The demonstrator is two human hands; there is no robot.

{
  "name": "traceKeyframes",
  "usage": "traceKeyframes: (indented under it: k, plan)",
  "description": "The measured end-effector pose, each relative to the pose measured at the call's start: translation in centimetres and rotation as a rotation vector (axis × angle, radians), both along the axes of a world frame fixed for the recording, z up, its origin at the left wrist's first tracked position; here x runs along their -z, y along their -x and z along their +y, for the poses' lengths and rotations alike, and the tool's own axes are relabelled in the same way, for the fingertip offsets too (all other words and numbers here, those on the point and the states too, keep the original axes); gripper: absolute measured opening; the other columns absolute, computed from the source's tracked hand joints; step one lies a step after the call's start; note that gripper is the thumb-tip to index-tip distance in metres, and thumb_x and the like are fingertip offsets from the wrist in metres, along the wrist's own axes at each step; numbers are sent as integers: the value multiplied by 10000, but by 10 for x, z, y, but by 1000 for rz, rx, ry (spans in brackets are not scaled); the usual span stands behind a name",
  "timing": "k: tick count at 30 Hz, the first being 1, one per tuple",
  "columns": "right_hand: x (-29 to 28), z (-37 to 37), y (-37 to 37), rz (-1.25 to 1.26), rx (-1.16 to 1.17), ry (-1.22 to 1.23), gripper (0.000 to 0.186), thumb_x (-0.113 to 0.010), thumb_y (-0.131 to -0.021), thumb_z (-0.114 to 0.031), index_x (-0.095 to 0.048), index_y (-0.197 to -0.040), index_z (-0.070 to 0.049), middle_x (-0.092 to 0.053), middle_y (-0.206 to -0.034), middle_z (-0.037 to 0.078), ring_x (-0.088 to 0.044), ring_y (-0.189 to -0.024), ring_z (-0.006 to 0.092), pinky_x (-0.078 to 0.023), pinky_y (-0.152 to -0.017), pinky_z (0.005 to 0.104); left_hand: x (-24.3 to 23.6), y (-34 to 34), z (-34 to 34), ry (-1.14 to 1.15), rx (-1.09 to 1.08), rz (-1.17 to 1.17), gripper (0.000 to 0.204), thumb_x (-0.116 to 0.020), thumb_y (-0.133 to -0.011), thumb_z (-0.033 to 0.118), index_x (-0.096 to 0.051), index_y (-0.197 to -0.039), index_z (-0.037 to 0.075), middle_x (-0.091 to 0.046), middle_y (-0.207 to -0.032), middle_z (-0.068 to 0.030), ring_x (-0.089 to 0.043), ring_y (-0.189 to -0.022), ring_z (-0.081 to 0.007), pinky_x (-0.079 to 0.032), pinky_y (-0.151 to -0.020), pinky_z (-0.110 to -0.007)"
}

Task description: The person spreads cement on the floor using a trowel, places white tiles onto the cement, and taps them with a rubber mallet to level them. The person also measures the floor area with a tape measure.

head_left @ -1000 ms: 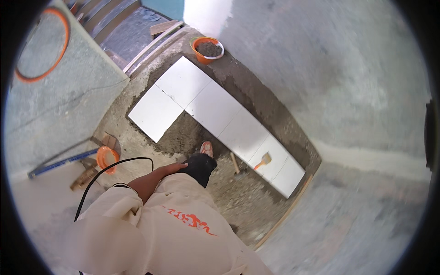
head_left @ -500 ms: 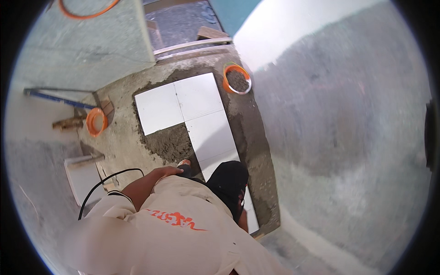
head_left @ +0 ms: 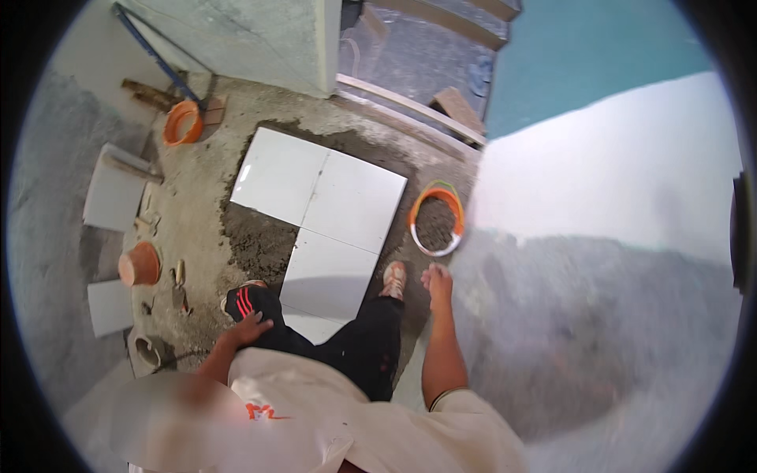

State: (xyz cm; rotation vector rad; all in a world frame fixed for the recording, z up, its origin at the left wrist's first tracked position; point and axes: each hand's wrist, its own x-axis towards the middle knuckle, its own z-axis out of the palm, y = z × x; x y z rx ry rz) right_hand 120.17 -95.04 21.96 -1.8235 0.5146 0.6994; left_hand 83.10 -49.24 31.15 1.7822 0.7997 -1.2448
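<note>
My left hand hangs beside my left thigh with its fingers apart, holding nothing. My right hand reaches forward with curled fingers and shows nothing in its grip. Just beyond it stands an orange bucket with a white-smeared rim, holding dark mortar; hand and bucket are apart. White square tiles lie in an L shape ahead of and between my legs. A patch of rough, dark mortar fills the inner corner of the L.
Along the left side are an orange bowl, a terracotta-coloured bucket, a trowel, a loose white tile and a blue bar leaning at the wall. A plastered wall rises at right. A raised sill crosses the doorway ahead.
My view has turned, and the bucket of mortar now appears nearer. My right hand and forearm have come into view, reaching toward it. My right foot now shows beside the tiles.
</note>
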Motion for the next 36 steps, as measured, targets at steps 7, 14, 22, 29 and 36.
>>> traceKeyframes:
  k: [7, 14, 22, 29, 36]
  plan:
    - [248, 1, -252, -635, -532, 414, 304, -620, -1009, -216, -688, -1253, -47, -750, -1139, 171, -765, -923, 337, -600, -825, 462, -8, 12, -121, -391, -22, 304, 1159, -580, -899, 795, -271, -1639, -42, -304, -1684, -290, -366, -1542, -420, -327, -1256, -492]
    - [245, 58, -294, -252, -1048, 768, 497, -549, -1064, -408, -515, -1469, -122, -695, -1303, 237, -685, -1134, 452, -540, -935, 589, 12, -22, -225, -515, -87, 590, 1153, -635, -887, 754, -198, -1679, 39, -364, -1627, -305, -437, -1477, -481, -396, -1182, -570]
    - [234, 34, -221, -664, -44, 219, 461, -613, -1026, -190, -419, -1389, 19, -700, -1175, 272, -720, -1035, 411, -595, -891, 488, 31, -8, -225, -590, -119, 590, 1094, -691, -884, 679, -253, -1662, 46, -383, -1578, -318, -470, -1423, -499, -403, -1165, -564]
    - [198, 1, -149, -321, 1060, -455, 410, -588, -1060, -375, -439, -1200, -20, -699, -994, 154, -581, -699, 220, -488, -641, 367, 80, 2, -220, -540, -60, -111, 652, -738, -949, 421, -592, -1448, 28, -543, -1481, -227, -524, -1396, -381, -437, -1138, -493]
    - [236, -109, -208, -284, -43, -182, 310, -521, -1070, -324, -649, -1031, -45, -658, -780, 46, -560, -610, 251, -482, -701, 406, 166, -10, -241, 207, -787, -172, 620, -613, -1054, 460, -568, -1478, 10, -647, -1414, -229, -628, -1301, -383, -473, -1116, -446]
